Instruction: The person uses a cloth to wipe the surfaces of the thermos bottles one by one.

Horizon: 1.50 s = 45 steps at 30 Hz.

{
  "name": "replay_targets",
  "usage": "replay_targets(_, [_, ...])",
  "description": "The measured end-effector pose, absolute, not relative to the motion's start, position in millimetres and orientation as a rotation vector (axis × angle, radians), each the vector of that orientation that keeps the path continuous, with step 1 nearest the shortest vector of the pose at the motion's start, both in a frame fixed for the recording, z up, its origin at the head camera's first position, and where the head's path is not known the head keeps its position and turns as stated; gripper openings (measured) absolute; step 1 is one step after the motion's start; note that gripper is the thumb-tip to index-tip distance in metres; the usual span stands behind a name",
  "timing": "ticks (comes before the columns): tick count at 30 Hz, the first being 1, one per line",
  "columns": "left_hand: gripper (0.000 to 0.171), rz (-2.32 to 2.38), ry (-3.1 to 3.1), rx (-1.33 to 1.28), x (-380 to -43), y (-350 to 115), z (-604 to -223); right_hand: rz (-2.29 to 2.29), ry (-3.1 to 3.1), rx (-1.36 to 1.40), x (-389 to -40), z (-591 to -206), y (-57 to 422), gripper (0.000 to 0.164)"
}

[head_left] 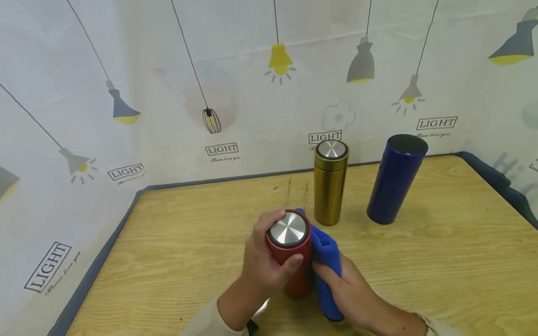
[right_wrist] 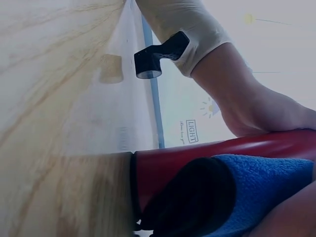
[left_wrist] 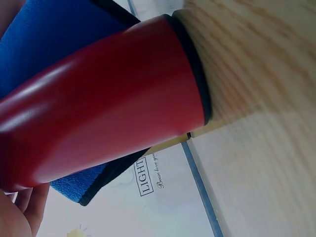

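Note:
A red thermos bottle (head_left: 299, 275) with a silver lid (head_left: 288, 228) stands upright near the table's front. My left hand (head_left: 262, 261) grips it around the top, thumb across the front and fingers behind. A blue cloth (head_left: 325, 261) with a dark edge lies against the bottle's right side. In my right hand (head_left: 350, 289) the cloth is held, thumb on top, pressed to the bottle; the other fingers are hidden behind it. The left wrist view shows the cloth (left_wrist: 44, 44) passing behind the red bottle (left_wrist: 113, 98), whose black base touches the tabletop.
Behind the hands stands a gold thermos bottle (head_left: 329, 191) with a silver lid. Farther right is a dark blue tumbler (head_left: 395, 182). A printed backdrop with lamps (head_left: 260, 116) rises along the wooden table's (head_left: 185, 233) back edge.

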<state>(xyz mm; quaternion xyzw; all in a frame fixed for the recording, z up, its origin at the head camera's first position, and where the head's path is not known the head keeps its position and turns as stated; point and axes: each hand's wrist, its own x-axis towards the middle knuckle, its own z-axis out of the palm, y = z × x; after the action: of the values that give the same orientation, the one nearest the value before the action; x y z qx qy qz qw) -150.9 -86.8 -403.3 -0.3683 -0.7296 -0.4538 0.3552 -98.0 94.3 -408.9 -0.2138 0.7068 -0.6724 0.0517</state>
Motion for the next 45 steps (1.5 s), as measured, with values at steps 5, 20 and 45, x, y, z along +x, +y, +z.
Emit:
replay_targets(5, [0.072, -1.163, -1.886, -0.975, -152.5, -89.4, -405.0, -2.005, 2.196, -0.533, -98.1, -414.3, 92.8, 0.057])
replay_targets(20, [0.072, -1.169, -1.850, -0.990, -153.3, -88.3, -404.0, -1.962, 2.203, -0.433, -98.2, -415.8, 90.6, 0.067])
replay_targets(45, [0.073, -1.173, -1.858, -0.978, -152.8, -88.2, -402.7, -2.076, 2.185, -0.545, -91.5, -401.7, 93.2, 0.061])
